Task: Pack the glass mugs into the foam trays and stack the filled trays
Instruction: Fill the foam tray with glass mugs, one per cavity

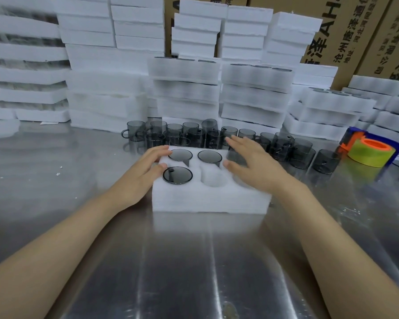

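A white foam tray (207, 199) lies on the metal table in front of me. Three of its holes hold smoky grey glass mugs: back left (180, 155), back middle (209, 157) and front left (177, 175). The front middle hole (213, 178) is empty. My left hand (145, 171) rests on the tray's left edge with relaxed fingers beside the left mugs. My right hand (253, 162) hovers over the tray's right side, fingers straight and spread, above a mug (236, 156) at the back right hole. Several loose grey mugs (194, 133) stand in a row behind the tray.
Stacks of filled foam trays (253, 93) and plain foam trays (101, 65) rise behind the mugs, with cardboard boxes (355, 31) at the back. A tape dispenser with a yellow-green roll (371, 151) sits at the right. The shiny metal table (194, 261) reaches toward me.
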`<control>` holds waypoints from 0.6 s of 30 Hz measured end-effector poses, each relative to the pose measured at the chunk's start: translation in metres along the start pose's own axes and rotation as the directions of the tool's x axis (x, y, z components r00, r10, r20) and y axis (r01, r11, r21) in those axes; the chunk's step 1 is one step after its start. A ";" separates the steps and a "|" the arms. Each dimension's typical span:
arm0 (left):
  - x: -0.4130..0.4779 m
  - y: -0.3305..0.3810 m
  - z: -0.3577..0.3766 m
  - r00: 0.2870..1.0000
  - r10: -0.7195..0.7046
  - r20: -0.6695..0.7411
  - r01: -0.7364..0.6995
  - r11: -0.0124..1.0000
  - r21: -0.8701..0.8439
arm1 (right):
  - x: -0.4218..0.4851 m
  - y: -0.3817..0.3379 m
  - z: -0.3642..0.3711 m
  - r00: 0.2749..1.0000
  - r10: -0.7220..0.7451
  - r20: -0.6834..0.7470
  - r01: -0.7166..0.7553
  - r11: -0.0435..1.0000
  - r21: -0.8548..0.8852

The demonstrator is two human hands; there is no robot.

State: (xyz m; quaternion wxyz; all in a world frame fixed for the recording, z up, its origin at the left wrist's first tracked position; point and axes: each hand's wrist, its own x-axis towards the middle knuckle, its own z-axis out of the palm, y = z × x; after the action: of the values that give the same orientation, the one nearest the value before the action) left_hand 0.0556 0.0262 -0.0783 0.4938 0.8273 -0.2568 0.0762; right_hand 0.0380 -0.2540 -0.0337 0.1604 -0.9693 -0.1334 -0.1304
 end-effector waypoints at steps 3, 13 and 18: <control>0.000 0.000 0.000 1.000 -0.004 0.001 0.004 1.000 0.001 | 0.003 -0.001 0.001 0.976 0.080 0.202 -0.075 0.997 -0.031; -0.001 0.006 0.001 1.000 -0.011 -0.008 0.011 1.000 0.011 | 0.003 0.011 0.005 0.978 0.204 0.040 -0.202 0.889 0.412; -0.001 0.004 0.000 1.000 -0.016 0.011 0.016 1.000 0.017 | -0.004 0.075 -0.006 0.722 0.491 -0.488 -0.433 0.870 0.236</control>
State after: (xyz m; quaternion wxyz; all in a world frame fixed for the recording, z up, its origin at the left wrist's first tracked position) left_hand 0.0522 0.0252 -0.0754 0.4858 0.8340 -0.2522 0.0697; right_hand 0.0560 -0.3254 -0.0499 0.2689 -0.8866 0.1559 -0.3427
